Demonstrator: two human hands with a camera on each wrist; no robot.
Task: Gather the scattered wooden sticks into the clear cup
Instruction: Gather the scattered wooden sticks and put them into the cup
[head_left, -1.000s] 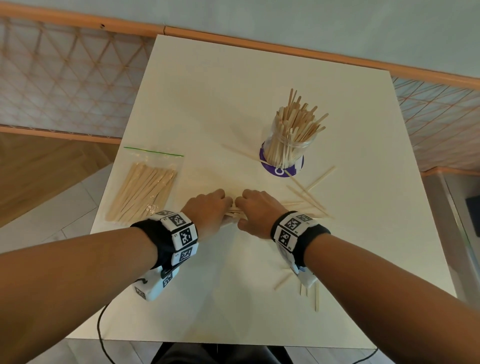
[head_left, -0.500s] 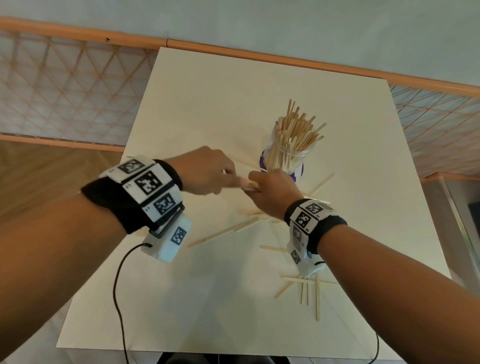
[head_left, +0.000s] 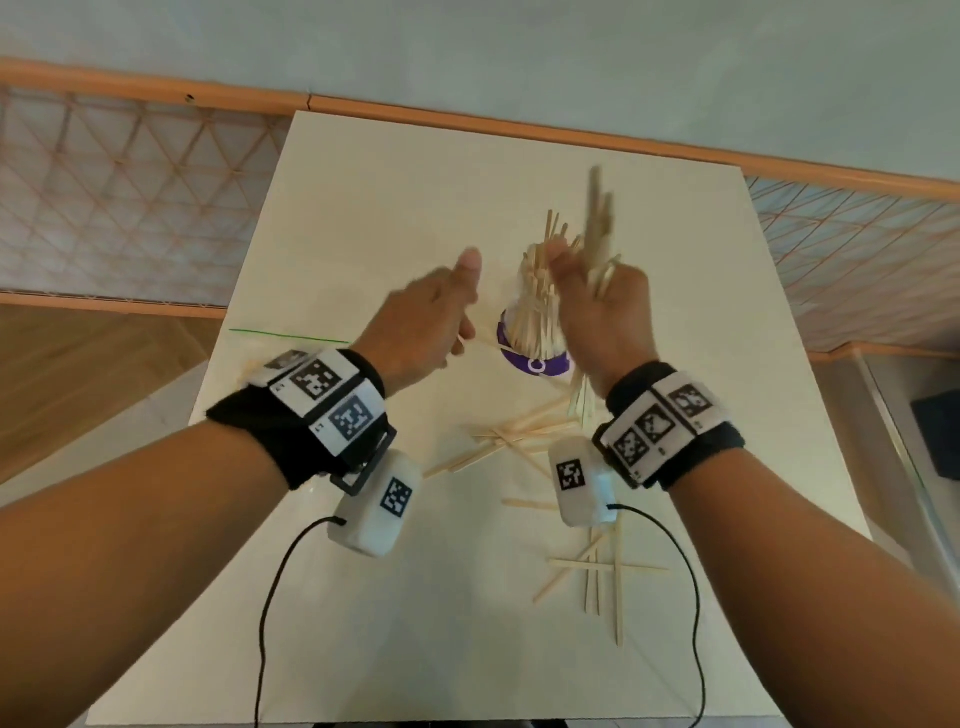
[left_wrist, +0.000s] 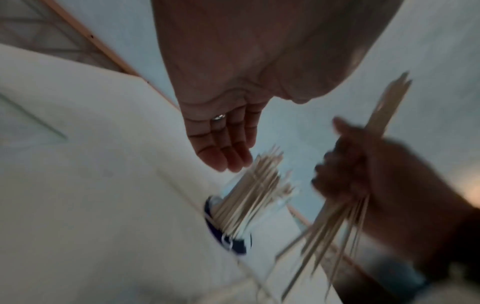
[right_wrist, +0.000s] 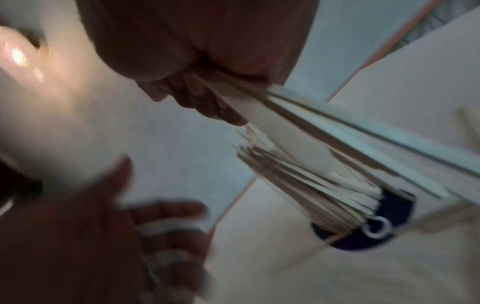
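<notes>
One bundle of sticks (head_left: 597, 228) is clenched in the right hand (head_left: 605, 322), fingers curled round it; the right wrist view shows the curled fingers (right_wrist: 205, 102), which the head view hides behind the back of the hand. Left hand (head_left: 421, 322) holds nothing, fingers straight and relaxed, as the left wrist view confirms (left_wrist: 226, 139). Both hands are raised above the worktop (head_left: 363, 208), either side of the clear cup (head_left: 535, 322). The cup stands upright on a purple disc (head_left: 540, 364), right of centre, packed with sticks. Loose sticks (head_left: 524, 436) lie near the cup and more (head_left: 597, 571) towards the near right corner. A bag's green-edged top (head_left: 291, 335) shows at the left edge, in the head view only.
</notes>
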